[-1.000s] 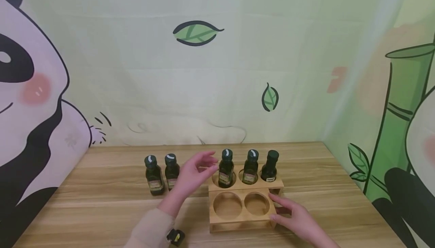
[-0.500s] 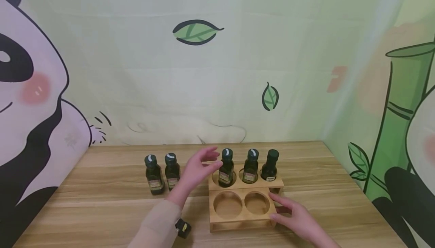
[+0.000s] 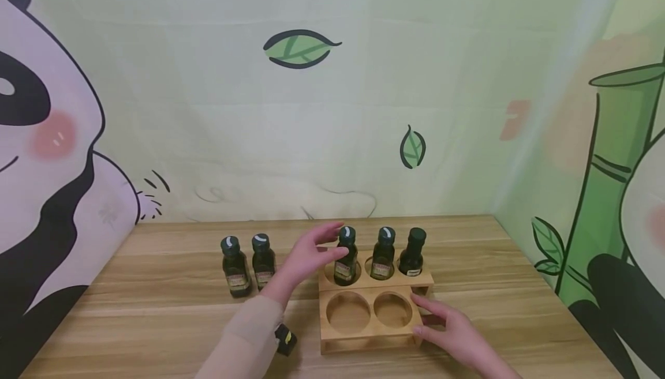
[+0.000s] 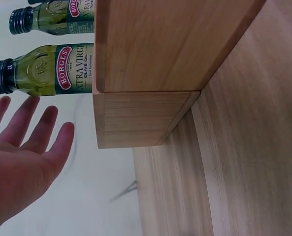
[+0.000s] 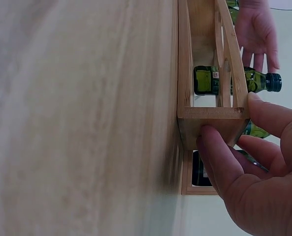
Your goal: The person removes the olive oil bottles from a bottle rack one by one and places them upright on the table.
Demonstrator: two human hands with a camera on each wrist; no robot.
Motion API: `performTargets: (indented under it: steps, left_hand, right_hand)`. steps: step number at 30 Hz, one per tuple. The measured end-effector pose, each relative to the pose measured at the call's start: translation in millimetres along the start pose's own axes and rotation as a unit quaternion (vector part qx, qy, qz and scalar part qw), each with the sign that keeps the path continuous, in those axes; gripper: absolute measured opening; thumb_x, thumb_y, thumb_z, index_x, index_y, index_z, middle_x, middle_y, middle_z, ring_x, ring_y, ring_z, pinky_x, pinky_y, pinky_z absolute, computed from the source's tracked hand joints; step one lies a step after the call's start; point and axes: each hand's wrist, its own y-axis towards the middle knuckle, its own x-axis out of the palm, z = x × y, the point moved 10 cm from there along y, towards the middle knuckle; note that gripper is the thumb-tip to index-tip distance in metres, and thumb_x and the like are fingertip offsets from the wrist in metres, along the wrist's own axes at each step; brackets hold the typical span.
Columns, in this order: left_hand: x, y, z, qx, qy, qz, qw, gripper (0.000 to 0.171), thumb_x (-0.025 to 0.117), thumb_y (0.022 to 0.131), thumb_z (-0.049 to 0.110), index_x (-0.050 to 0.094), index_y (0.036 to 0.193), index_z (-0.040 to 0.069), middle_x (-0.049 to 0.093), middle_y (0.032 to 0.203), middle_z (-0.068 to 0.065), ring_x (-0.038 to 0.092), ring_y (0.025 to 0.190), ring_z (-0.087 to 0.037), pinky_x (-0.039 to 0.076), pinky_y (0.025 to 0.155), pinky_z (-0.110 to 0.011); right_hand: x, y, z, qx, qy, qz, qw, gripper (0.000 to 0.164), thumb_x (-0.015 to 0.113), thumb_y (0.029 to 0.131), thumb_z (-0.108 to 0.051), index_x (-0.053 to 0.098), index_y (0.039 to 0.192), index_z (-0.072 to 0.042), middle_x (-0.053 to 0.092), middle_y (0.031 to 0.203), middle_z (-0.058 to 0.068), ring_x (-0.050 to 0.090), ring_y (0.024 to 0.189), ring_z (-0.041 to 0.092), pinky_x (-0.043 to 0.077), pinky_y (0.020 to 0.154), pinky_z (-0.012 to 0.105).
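A two-tier wooden rack (image 3: 371, 336) with round holes sits on the table. Its back row bears a small olive oil bottle (image 3: 345, 270) at the left, a second olive oil bottle (image 3: 383, 265) and a slimmer dark bottle (image 3: 412, 265). Beside the leftmost one is my left hand (image 3: 306, 258), fingers spread and thumb reaching across the bottle's neck in the head view. In the left wrist view, relaxed fingers (image 4: 33, 132) lie just off the bottle (image 4: 47, 71). My right hand (image 5: 264, 182) holds the rack's right front corner, thumb on the top board, fingers against the side.
Two more olive oil bottles (image 3: 236, 275) (image 3: 264, 263) stand on the wooden table (image 3: 171, 321) left of the rack. Two round holes in the rack's front tier hold nothing. A printed cloth backdrop (image 3: 234, 137) rises behind the table.
My left hand has moved right, from the rack's left side up to the leftmost bottle in the back row. My right hand has stayed at the rack's corner.
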Motion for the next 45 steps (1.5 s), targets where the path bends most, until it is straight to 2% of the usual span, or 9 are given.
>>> performTargets:
  steps: [8,17,23,37,45]
  left_hand:
    - [3.9,4.8,-3.3,-0.011,-0.002,-0.013,0.9999,0.058,0.075,0.090,0.021,0.054,0.144,0.018,0.057,0.137,-0.015,0.054,0.125,-0.033,0.046,0.099,-0.050]
    - [7.6,9.7,0.4,0.005,-0.020,-0.008,0.9997,0.052,0.073,0.091,0.013,0.057,0.140,0.012,0.063,0.129,-0.015,0.059,0.117,-0.031,0.050,0.096,-0.044]
    - [8.1,11.9,-0.1,0.013,-0.025,-0.005,0.9996,0.047,0.072,0.091,0.010,0.060,0.136,0.007,0.066,0.123,-0.016,0.061,0.113,-0.031,0.052,0.092,-0.041]
    - [6.9,10.0,-4.1,0.000,-0.046,0.016,0.9988,0.042,0.073,0.090,0.007,0.065,0.131,0.010,0.069,0.119,-0.011,0.063,0.111,-0.027,0.053,0.090,-0.040]
    - [5.5,8.1,-0.6,0.012,-0.047,0.026,0.9985,0.040,0.073,0.090,0.006,0.065,0.129,0.009,0.070,0.115,-0.011,0.063,0.109,-0.028,0.054,0.089,-0.040]
  right_hand:
    - [0.4,-0.1,0.2,0.005,0.003,-0.001,1.000,0.065,0.076,0.089,-0.026,0.050,0.142,0.002,0.046,0.144,0.029,0.063,0.107,0.034,0.053,0.083,0.027]
    - [0.7,-1.0,-1.3,-0.004,-0.003,0.000,1.000,0.063,0.075,0.089,-0.022,0.050,0.141,0.004,0.046,0.143,0.030,0.064,0.106,0.034,0.055,0.085,0.038]
    - [1.1,-0.8,-1.8,-0.003,0.003,-0.004,1.000,0.063,0.074,0.090,-0.021,0.049,0.142,0.004,0.046,0.144,0.029,0.064,0.106,0.034,0.054,0.085,0.035]
    - [1.6,-0.2,-1.9,-0.007,0.010,-0.006,1.000,0.063,0.075,0.089,-0.017,0.048,0.141,0.007,0.045,0.143,0.031,0.064,0.106,0.035,0.055,0.082,0.032]
    - [1.0,-1.2,-2.5,-0.002,0.014,-0.004,1.000,0.064,0.076,0.089,-0.019,0.049,0.141,0.005,0.045,0.143,0.031,0.063,0.107,0.036,0.055,0.082,0.031]
